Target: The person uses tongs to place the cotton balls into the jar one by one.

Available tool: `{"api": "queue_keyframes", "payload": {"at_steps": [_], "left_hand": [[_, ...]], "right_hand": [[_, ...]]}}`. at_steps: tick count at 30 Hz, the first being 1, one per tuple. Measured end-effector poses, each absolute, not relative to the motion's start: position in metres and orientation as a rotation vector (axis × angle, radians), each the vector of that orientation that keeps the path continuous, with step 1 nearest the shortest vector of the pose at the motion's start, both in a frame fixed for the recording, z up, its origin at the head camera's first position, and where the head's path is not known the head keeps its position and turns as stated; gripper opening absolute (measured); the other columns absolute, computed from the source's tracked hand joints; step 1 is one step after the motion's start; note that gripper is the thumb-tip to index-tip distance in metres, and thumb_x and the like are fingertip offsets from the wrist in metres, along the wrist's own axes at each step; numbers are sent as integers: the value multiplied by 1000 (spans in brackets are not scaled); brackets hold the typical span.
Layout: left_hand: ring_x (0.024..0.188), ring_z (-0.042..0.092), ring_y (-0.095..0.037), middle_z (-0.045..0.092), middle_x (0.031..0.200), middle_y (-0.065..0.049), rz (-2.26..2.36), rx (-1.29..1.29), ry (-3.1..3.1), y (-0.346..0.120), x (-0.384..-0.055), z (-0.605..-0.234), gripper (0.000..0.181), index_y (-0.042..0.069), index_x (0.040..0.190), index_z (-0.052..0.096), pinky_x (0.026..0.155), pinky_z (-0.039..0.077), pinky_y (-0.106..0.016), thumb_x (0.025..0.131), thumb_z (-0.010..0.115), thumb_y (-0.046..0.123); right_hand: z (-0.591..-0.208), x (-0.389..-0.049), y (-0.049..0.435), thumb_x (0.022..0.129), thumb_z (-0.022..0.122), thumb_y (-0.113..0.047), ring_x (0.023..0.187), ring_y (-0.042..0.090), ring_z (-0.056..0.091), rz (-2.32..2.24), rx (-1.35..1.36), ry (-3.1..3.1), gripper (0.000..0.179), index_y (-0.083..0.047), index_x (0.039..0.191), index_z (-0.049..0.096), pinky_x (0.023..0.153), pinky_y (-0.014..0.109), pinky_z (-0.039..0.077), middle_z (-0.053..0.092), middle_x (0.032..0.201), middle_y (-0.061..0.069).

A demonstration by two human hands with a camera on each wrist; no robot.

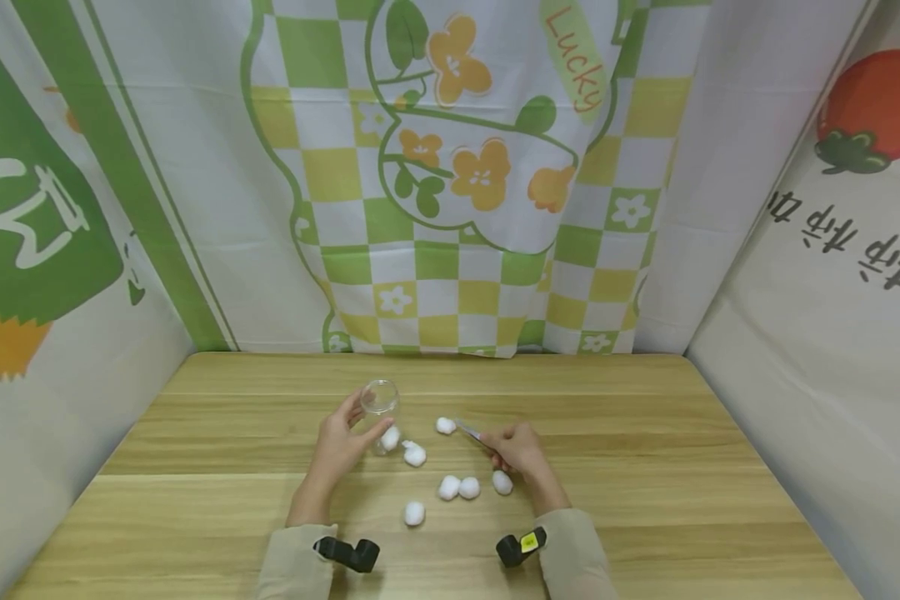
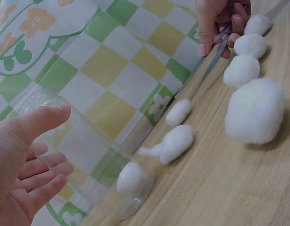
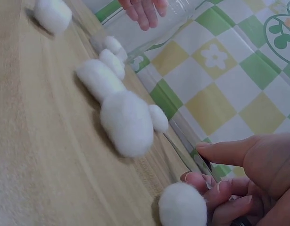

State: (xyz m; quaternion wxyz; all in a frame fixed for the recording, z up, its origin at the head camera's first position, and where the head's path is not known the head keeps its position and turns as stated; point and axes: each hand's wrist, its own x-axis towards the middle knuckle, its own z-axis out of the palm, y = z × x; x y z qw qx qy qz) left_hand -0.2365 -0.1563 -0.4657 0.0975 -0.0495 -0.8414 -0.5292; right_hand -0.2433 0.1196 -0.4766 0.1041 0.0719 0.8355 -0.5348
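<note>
The fingers of the right hand are curled close around slim metal tweezers, whose tips reach ahead of them to a cotton ball; whether the tips grip it, I cannot tell. The left hand has thumb and fingers around a clear cylindrical jar, upright on the wooden table, with one cotton ball inside, low beside the thumb. Another wispy-ended cotton ball lies just right of that thumb. One rests just beside the right fingers; two touching and a lone one lie between the hands, nearer the wearer.
</note>
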Motion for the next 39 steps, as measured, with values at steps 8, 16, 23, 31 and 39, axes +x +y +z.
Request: {"api": "queue_keyframes", "payload": {"at_steps": [8, 16, 23, 31, 39], "left_hand": [[130, 52, -40, 52, 139, -27, -1587, -141, -2484, -156, -236, -465, 72, -7, 141, 40, 113, 45, -40, 82, 76, 16], [130, 52, -40, 52, 139, -27, -1584, -146, -2484, -156, -236, -465, 73, -8, 141, 40, 112, 45, -40, 82, 76, 15], [130, 52, -40, 52, 139, -27, -1586, -143, -2482, -156, -235, -463, 73, -7, 141, 40, 113, 45, -41, 82, 76, 15], [130, 51, -40, 51, 140, -27, -1576, -139, -2497, -156, -234, -463, 73, -7, 141, 39, 113, 44, -42, 83, 75, 18], [129, 52, -41, 51, 140, -27, -1556, -138, -2507, -156, -234, -463, 73, -7, 142, 39, 113, 44, -42, 84, 75, 19]], "right_hand": [[-481, -247, 117, 89, 68, -20, 37, 3, 38, -1537, 190, 2505, 27, 0, 70, 65, 36, 10, 31, 48, 44, -6], [-483, -249, 115, 90, 67, -21, 40, 4, 39, -1511, 160, 2504, 29, 0, 70, 65, 37, 11, 31, 51, 46, -5], [-483, -249, 114, 91, 66, -18, 45, 5, 44, -1522, 123, 2512, 27, 5, 77, 67, 41, 11, 35, 52, 50, -4], [-483, -249, 113, 92, 65, -16, 45, 4, 41, -1566, 131, 2489, 25, 5, 80, 69, 41, 12, 32, 50, 49, -5], [-483, -248, 113, 90, 66, -14, 46, 6, 42, -1589, 138, 2475, 26, 6, 75, 67, 42, 13, 34, 48, 48, -5]]}}
